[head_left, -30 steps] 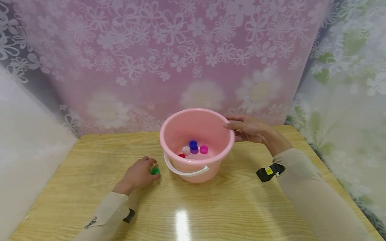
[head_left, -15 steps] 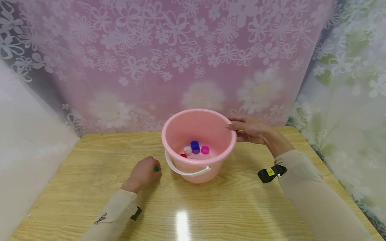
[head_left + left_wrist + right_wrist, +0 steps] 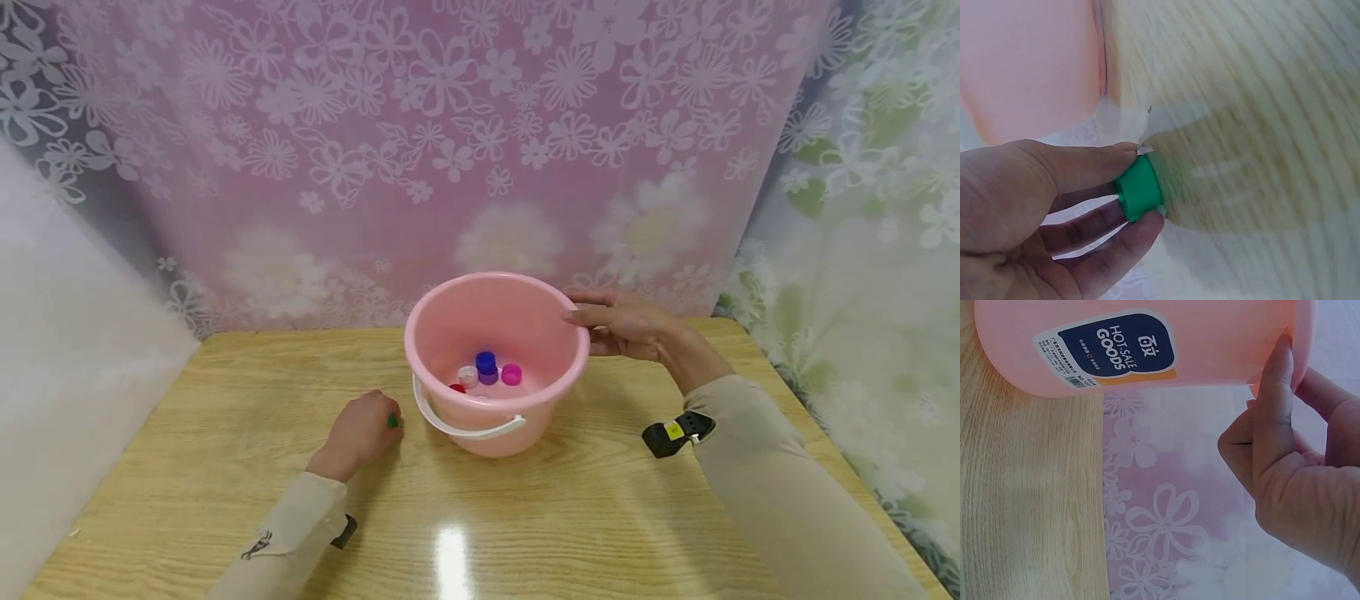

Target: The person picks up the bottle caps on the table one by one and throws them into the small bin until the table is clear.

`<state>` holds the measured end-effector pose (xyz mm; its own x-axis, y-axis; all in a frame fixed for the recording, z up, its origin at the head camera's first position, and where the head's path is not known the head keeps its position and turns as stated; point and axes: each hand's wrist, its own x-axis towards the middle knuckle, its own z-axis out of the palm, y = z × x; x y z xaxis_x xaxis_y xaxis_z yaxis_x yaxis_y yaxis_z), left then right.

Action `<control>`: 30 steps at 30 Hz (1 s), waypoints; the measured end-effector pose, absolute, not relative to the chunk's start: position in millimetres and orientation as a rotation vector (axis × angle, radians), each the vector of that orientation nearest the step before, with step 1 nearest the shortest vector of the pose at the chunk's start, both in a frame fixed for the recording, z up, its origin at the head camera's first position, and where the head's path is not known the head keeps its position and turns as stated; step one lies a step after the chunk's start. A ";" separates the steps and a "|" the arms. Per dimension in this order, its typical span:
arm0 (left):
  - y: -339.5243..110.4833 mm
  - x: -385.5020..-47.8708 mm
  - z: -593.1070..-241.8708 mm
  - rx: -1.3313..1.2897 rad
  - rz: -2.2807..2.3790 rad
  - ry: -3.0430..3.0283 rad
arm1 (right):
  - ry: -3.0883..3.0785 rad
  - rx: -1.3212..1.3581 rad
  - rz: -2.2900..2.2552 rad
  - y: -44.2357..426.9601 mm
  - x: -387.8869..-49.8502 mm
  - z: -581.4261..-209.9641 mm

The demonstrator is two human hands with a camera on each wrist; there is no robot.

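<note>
My left hand (image 3: 362, 433) pinches a green bottle cap (image 3: 1140, 189) between thumb and fingertips, down at the wooden tabletop, left of the pink bucket (image 3: 491, 427). In the left wrist view the cap lies on its side against the wood. My right hand (image 3: 626, 325) grips the bucket's rim at its right side. Inside the bucket lie a blue cap (image 3: 485, 362), a purple cap (image 3: 488, 377), a magenta cap (image 3: 512, 374), a whitish cap (image 3: 468, 377) and a red cap (image 3: 457, 388), which the front rim partly hides.
A white handle (image 3: 468, 432) hangs down the bucket's front left. The bucket stands on a wooden table (image 3: 570, 517), and a flowered curtain (image 3: 322, 167) hangs behind its far edge. A dark label (image 3: 1119, 342) is on the bucket's side.
The fingers of my left hand have closed on the green cap, which they stood around a second ago. My right hand keeps its hold on the rim. The head view shifts slightly.
</note>
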<state>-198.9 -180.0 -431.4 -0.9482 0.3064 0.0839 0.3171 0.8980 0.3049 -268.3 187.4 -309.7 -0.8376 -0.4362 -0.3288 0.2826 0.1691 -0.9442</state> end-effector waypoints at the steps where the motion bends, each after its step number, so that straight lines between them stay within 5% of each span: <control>1: -179.5 -198.7 -431.5 -0.500 -0.492 -3.029 | 1.907 -0.147 -1.725 187.7 -268.2 -309.9; 23: -183.5 -197.1 -432.9 -0.312 -0.560 -3.049 | 1.894 -0.131 -1.731 188.1 -267.2 -311.2; 30: -196.6 -202.9 -406.5 -0.319 -0.586 -3.021 | 1.893 -0.134 -1.735 187.4 -267.2 -311.4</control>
